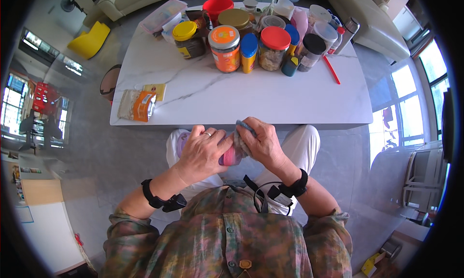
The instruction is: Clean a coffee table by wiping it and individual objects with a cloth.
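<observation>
Over my lap, just off the table's near edge, my left hand point(204, 150) is closed around a purple and pink container point(232, 156) that lies on its side. Much of that container is hidden by my fingers, so its exact kind does not show. A bunched grey-blue cloth point(244, 129) is gripped in my right hand point(262, 141). The cloth presses against the container's right end, and the two hands almost touch.
The white marbled table point(251, 101) bears several jars at its far side, among them an orange-labelled jar point(225, 53) and a red-lidded jar point(274, 48). An orange and clear food packet point(137, 105) lies at the left; a red stick point(331, 70) lies at the right.
</observation>
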`<state>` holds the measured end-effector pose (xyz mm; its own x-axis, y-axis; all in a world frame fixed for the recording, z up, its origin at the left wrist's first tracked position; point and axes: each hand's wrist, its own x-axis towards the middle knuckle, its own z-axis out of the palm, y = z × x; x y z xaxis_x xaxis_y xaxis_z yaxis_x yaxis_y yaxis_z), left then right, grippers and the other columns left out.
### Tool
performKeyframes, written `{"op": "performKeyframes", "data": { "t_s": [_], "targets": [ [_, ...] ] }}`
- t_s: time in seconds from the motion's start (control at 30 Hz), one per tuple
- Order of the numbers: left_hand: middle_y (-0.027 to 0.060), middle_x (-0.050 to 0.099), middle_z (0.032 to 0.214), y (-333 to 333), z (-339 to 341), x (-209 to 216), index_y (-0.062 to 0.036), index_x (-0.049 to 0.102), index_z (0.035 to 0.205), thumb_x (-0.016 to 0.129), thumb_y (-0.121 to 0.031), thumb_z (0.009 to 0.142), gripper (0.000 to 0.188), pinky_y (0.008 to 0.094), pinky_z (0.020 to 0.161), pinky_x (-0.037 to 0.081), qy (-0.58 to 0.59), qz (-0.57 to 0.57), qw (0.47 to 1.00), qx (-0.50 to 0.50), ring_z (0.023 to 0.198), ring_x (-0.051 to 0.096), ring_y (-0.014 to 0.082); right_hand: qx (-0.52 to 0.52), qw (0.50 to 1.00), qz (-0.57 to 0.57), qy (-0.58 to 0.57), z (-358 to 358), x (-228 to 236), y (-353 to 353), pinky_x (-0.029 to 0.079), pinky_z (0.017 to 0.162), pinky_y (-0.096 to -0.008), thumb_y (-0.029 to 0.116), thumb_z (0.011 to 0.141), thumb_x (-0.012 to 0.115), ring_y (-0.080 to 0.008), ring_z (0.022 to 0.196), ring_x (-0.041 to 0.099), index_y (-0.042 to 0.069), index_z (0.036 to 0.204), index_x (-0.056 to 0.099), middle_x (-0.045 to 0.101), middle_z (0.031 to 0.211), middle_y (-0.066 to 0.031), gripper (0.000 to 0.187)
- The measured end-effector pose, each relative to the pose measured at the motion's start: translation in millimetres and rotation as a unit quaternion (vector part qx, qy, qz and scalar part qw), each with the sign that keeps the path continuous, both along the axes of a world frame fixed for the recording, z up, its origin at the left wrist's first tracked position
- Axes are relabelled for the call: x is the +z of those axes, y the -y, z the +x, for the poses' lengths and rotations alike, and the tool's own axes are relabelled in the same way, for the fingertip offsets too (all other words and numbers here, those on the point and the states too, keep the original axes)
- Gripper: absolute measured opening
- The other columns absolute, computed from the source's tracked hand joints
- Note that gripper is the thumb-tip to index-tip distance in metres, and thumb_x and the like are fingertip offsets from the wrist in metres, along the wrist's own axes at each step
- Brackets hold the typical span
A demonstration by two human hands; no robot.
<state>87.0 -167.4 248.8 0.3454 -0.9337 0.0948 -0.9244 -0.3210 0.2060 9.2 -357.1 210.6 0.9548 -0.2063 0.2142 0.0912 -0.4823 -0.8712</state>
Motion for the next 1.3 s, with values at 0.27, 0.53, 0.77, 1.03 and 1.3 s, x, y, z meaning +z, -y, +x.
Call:
{"op": "performKeyframes", "data": {
  "t_s": [0.27,0.53,0.77,1.03,1.3],
  "targets": [
    [0.0037,0.063,0.113,-6,-7,2,-0.0138,0.059,0.129,0.089,-0.032,0.052,0.084,0.0415,0.091,0.035,-0.001,-0.048,0.999,-0.009,0.103,0.062,0.0205,-0.097,0.984,0.104,-0.111,8,-19,20,0.048,0.062,-0.0371,0.018,0.092,0.066,-0.0231,0.059,0.055,-0.004,0.09,0.067,0.06,0.071,-0.0225,0.022],
    [0.0011,0.063,0.121,-8,-2,14,-0.0186,0.059,0.132,0.091,-0.033,0.049,0.09,0.0449,0.095,0.034,0.019,-0.129,0.99,-0.051,0.112,0.061,0.0188,0.037,0.874,0.477,-0.089,-25,-16,41,0.05,0.073,-0.0214,0.019,0.1,0.062,-0.007,0.081,0.062,-0.001,0.113,0.067,0.068,0.092,-0.0001,0.025],
    [0.005,0.057,0.13,-8,10,8,-0.0165,0.056,0.137,0.091,-0.029,0.052,0.093,0.0451,0.099,0.037,-0.044,-0.154,0.982,-0.096,0.121,0.056,0.0233,0.139,0.802,0.569,-0.121,-40,9,32,0.049,0.079,-0.0227,0.021,0.099,0.063,-0.0073,0.088,0.059,-0.003,0.12,0.065,0.064,0.101,-0.0007,0.031],
    [0.0154,0.048,0.143,-10,8,-11,-0.0047,0.045,0.142,0.082,-0.014,0.062,0.089,0.0432,0.111,0.038,-0.472,-0.217,0.855,-0.005,0.134,0.047,0.0314,0.175,0.776,0.6,-0.086,-31,12,9,0.046,0.078,-0.0237,0.016,0.094,0.07,-0.0081,0.087,0.055,-0.001,0.103,0.067,0.055,0.096,0.0015,0.019],
    [0.0055,0.066,0.104,10,-9,-5,-0.002,0.062,0.125,0.053,0.002,0.092,0.034,0.0265,0.085,0.049,-0.509,-0.29,0.794,0.164,0.094,0.062,0.0121,0.097,0.834,0.539,-0.068,-24,15,-16,0.044,0.072,-0.0238,0.018,0.097,0.068,-0.0067,0.083,0.055,-0.002,0.099,0.068,0.057,0.09,0.0008,0.02]
  ]
}}
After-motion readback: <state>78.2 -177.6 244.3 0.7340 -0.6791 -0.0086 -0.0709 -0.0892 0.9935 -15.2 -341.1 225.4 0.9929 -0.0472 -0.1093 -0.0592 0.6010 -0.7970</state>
